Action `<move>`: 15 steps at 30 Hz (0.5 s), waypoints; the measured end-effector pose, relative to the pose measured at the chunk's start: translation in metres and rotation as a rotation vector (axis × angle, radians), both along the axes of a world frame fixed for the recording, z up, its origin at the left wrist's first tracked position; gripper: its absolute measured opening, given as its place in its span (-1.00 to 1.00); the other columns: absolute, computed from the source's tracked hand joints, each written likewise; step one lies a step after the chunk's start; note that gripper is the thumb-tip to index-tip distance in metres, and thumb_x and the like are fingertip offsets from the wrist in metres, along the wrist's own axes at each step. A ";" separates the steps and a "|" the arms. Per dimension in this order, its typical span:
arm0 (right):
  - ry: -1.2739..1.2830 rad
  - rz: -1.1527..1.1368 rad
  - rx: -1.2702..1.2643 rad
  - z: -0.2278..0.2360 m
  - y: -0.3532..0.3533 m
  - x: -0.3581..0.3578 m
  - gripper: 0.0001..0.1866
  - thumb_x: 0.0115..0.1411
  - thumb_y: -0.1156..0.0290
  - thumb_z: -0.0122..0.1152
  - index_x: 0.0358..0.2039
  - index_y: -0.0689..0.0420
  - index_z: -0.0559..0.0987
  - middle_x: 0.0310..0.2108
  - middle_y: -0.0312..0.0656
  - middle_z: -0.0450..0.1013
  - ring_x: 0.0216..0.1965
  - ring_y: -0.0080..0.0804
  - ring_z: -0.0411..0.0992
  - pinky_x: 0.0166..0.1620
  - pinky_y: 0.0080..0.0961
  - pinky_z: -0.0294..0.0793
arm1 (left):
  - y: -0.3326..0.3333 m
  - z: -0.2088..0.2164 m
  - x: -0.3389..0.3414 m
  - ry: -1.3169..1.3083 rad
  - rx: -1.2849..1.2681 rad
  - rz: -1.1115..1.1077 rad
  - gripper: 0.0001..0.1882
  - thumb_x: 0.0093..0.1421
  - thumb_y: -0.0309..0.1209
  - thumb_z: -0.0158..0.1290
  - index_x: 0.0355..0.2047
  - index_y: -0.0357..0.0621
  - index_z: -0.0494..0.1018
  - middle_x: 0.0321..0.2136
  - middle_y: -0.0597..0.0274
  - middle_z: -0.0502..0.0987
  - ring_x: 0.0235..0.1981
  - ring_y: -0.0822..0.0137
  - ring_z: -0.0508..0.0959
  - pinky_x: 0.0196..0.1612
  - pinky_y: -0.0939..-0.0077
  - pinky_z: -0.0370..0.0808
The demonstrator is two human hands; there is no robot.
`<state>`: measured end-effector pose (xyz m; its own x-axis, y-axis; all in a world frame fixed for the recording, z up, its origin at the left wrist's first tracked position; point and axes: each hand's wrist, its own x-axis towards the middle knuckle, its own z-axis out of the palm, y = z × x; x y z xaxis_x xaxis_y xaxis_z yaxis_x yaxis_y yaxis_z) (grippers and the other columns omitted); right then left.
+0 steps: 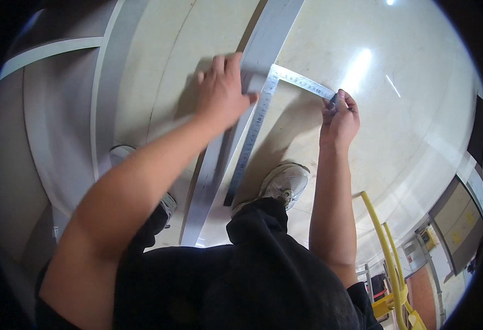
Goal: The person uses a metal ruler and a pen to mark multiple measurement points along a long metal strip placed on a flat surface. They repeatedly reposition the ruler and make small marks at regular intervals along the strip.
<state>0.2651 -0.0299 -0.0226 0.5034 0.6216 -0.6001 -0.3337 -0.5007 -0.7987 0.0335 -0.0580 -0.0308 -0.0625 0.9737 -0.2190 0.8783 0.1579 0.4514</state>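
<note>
Your right hand (341, 122) pinches the outer end of the short arm of a silver metal L-shaped square with dark graduation marks (259, 118), thumb on top and the other fingers curled around and under it; a small dark piece shows between those fingers, too hidden to make out. The corner of the square sits beside the right edge of a long, straight, pale grey plank (270, 34), and its long arm runs back toward you along that edge, its near end dark. Your left hand (219, 96) is over the plank, left of the square's corner, with the fingers apart and slightly bent, pointing away from you, and the thumb stretched toward the long arm; you cannot tell whether it touches the plank or the square. The plank runs slantwise between your feet above a glossy cream floor (412, 132), with your right light-coloured mesh shoe (286, 180) near the long arm's near end. To your left stands a grey panelled unit with pale edges (60, 118); at the lower right is a yellow tubular frame (383, 234).
</note>
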 end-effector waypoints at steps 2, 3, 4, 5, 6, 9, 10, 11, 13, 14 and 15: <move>-0.017 -0.012 -0.010 0.003 0.000 -0.008 -0.84 0.35 0.47 0.21 -0.13 0.27 0.52 -0.37 -0.18 0.52 -0.45 -0.45 0.51 -0.37 -0.57 0.52 | 0.024 -0.001 -0.020 -0.166 -0.033 -0.034 -0.38 0.14 -0.28 0.27 0.18 -0.15 0.35 -0.10 0.05 0.47 -0.07 0.13 0.52 0.01 0.16 0.40; -0.027 -0.003 -0.013 0.003 0.000 -0.013 -0.84 0.35 0.47 0.21 -0.14 0.28 0.52 -0.38 -0.17 0.53 -0.45 -0.44 0.52 -0.37 -0.57 0.52 | 0.027 -0.002 -0.028 -0.193 0.112 -0.052 -0.60 0.24 -0.31 0.19 0.04 -0.17 0.43 -0.27 0.10 0.51 -0.24 0.21 0.56 -0.15 0.28 0.48; -0.037 0.006 -0.017 0.003 -0.001 -0.016 -0.83 0.35 0.47 0.21 -0.14 0.29 0.52 -0.38 -0.16 0.53 -0.45 -0.43 0.52 -0.37 -0.57 0.51 | 0.026 -0.002 -0.032 -0.236 0.082 -0.023 -0.63 0.26 -0.30 0.19 0.00 -0.18 0.42 -0.30 0.11 0.51 -0.27 0.21 0.55 -0.18 0.29 0.48; -0.055 0.028 -0.016 0.003 -0.002 -0.018 -0.83 0.35 0.46 0.21 -0.15 0.31 0.52 -0.38 -0.15 0.53 -0.44 -0.43 0.53 -0.37 -0.57 0.50 | 0.025 -0.002 -0.036 -0.277 0.052 0.006 -0.66 0.27 -0.29 0.18 -0.04 -0.18 0.41 -0.32 0.11 0.50 -0.29 0.22 0.54 -0.22 0.31 0.48; -0.068 0.029 -0.008 0.001 -0.003 -0.016 -0.83 0.35 0.47 0.20 -0.15 0.31 0.52 -0.39 -0.16 0.53 -0.45 -0.44 0.52 -0.37 -0.57 0.49 | 0.026 0.000 -0.035 -0.325 0.021 0.029 -0.68 0.28 -0.29 0.18 -0.07 -0.18 0.41 -0.35 0.12 0.50 -0.32 0.22 0.54 -0.25 0.32 0.48; -0.112 0.045 0.000 -0.007 -0.013 -0.013 -0.84 0.36 0.47 0.19 -0.17 0.31 0.52 -0.42 -0.17 0.52 -0.47 -0.48 0.48 -0.39 -0.57 0.47 | 0.009 0.010 -0.019 -0.282 -0.054 0.029 -0.62 0.25 -0.16 0.21 -0.24 -0.20 0.35 -0.42 0.16 0.48 -0.38 0.20 0.52 -0.27 0.28 0.47; -0.133 0.058 -0.007 -0.009 -0.019 -0.013 -0.85 0.36 0.47 0.18 -0.17 0.31 0.52 -0.43 -0.18 0.51 -0.48 -0.49 0.46 -0.40 -0.57 0.47 | 0.004 0.011 -0.015 -0.242 -0.065 0.018 -0.60 0.24 -0.14 0.22 -0.26 -0.20 0.34 -0.42 0.16 0.48 -0.39 0.20 0.52 -0.27 0.27 0.46; -0.156 0.073 -0.014 -0.010 -0.025 -0.014 -0.85 0.36 0.47 0.18 -0.18 0.31 0.52 -0.44 -0.19 0.51 -0.49 -0.51 0.45 -0.40 -0.57 0.46 | -0.001 0.006 -0.013 -0.243 -0.024 -0.024 -0.55 0.19 -0.08 0.26 -0.28 -0.17 0.33 -0.36 0.18 0.45 -0.30 0.16 0.51 -0.19 0.23 0.45; -0.182 0.071 -0.015 -0.015 -0.036 -0.014 -0.85 0.36 0.46 0.18 -0.19 0.30 0.51 -0.44 -0.20 0.50 -0.50 -0.53 0.43 -0.41 -0.57 0.45 | -0.008 0.010 -0.005 -0.148 0.003 -0.050 -0.53 0.14 -0.08 0.29 -0.25 -0.14 0.32 -0.29 0.18 0.41 -0.21 0.13 0.47 -0.10 0.20 0.42; -0.196 0.070 -0.015 -0.015 -0.040 -0.015 -0.86 0.37 0.46 0.18 -0.19 0.30 0.51 -0.45 -0.20 0.50 -0.50 -0.54 0.42 -0.42 -0.57 0.45 | -0.011 0.012 0.000 -0.101 0.017 -0.063 -0.52 0.12 -0.08 0.30 -0.23 -0.12 0.32 -0.25 0.18 0.39 -0.17 0.12 0.45 -0.06 0.19 0.40; -0.195 0.054 -0.005 -0.012 -0.042 -0.018 -0.86 0.37 0.46 0.18 -0.21 0.29 0.51 -0.44 -0.21 0.49 -0.50 -0.54 0.42 -0.41 -0.58 0.45 | -0.011 0.016 0.004 -0.112 -0.097 -0.018 -0.46 0.04 -0.10 0.36 -0.19 -0.10 0.30 -0.17 0.15 0.31 -0.08 0.08 0.38 0.02 0.17 0.35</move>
